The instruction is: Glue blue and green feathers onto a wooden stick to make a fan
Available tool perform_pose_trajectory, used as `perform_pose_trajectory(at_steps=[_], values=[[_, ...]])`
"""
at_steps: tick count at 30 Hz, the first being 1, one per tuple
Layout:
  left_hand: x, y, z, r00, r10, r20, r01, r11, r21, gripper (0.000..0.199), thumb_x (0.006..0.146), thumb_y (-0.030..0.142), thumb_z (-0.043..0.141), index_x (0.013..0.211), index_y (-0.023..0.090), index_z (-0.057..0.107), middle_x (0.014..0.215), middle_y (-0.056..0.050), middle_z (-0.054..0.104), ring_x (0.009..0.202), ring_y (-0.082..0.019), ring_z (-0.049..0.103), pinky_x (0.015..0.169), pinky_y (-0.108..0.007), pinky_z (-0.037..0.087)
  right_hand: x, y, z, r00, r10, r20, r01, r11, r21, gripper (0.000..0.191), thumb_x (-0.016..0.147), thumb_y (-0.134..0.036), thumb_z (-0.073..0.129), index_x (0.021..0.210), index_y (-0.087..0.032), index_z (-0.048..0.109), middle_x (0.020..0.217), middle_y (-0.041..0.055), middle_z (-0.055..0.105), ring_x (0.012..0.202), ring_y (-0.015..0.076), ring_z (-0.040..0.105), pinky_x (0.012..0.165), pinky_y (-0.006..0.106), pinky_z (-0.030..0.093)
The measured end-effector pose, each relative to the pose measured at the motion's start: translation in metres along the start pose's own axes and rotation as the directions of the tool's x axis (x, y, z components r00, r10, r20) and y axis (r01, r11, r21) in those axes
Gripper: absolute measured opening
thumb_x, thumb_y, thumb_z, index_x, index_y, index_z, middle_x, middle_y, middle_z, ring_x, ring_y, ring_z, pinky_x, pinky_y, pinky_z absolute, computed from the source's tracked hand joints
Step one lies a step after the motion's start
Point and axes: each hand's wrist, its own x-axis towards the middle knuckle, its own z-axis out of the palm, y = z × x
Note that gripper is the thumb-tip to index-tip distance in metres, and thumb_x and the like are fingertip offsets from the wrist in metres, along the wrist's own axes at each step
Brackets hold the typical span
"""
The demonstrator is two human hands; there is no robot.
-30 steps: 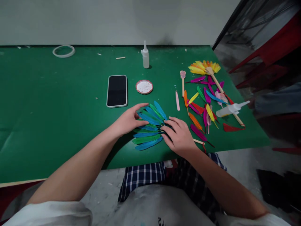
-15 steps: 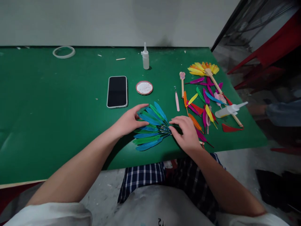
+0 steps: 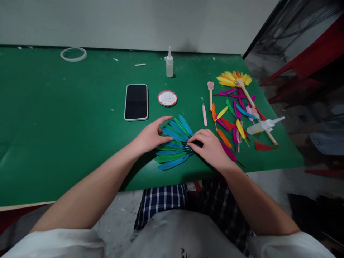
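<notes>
A fan of blue and green feathers [image 3: 172, 157] is spread out low over the table's near edge, quills pointing right. My left hand [image 3: 152, 137] holds its left side, the thumb lying across the feathers and the index finger reaching along the upper edge; the other fingers are hidden. At the gathered quills, my right hand [image 3: 211, 148] has thumb and fingertips pinched together on the feather fan. Its fingers cover part of the quill ends, so I cannot tell which single quill is pinched.
Ahead on the green table [image 3: 88, 143] are a phone [image 3: 136, 102], a round white-topped lid [image 3: 167, 98] and an upright glue bottle [image 3: 169, 66]. Loose feathers [image 3: 225, 138], a pink tool [image 3: 204, 115], a yellow feather fan [image 3: 233, 79] and a tilted glue bottle [image 3: 264, 125] lie right.
My right hand has shifted slightly left, its fingertips now closing together over the quills. My left hand keeps its hold on the fan. The whole view has shifted a little.
</notes>
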Motion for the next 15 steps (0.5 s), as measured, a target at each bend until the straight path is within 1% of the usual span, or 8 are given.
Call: perform_pose_trajectory(at_steps=[6,10,15], values=[[0.0000,0.0006,0.0000,1.000,-0.005,0.006,0.005,1.000,-0.010,0.069,0.065,0.024,0.065,0.127,0.023,0.035,0.053,0.006,0.036,0.047,-0.007,0.037,0.043,-0.018,0.029,0.0016,-0.0005,-0.0001,1.000,-0.002,0.020,0.003,1.000,-0.009,0.005,0.075,-0.020,0.056,0.074,-0.021,0.061,0.077,0.0012,0.056,0.079,0.0156,0.049,0.072,0.029,0.041],[0.0003,0.0009,-0.0002,1.000,-0.009,0.008,0.010,1.000,-0.012,0.069,0.065,0.024,0.065,0.127,0.024,0.035,0.053,0.006,0.036,0.048,-0.008,0.038,0.043,-0.017,0.029,0.0026,-0.0007,-0.0006,0.999,0.000,0.041,0.000,1.000,-0.019,0.005,0.075,-0.019,0.056,0.072,-0.021,0.059,0.076,0.0011,0.057,0.079,0.0162,0.049,0.071,0.030,0.041],[0.0005,0.0008,-0.0003,1.000,-0.003,0.005,0.003,1.000,-0.006,0.068,0.065,0.024,0.065,0.127,0.023,0.036,0.054,0.006,0.036,0.048,-0.007,0.038,0.044,-0.017,0.029,0.0021,-0.0007,-0.0002,0.999,-0.003,0.041,0.003,1.000,-0.003,0.006,0.076,-0.019,0.055,0.071,-0.021,0.058,0.077,0.0017,0.057,0.078,0.0169,0.049,0.070,0.031,0.041]])
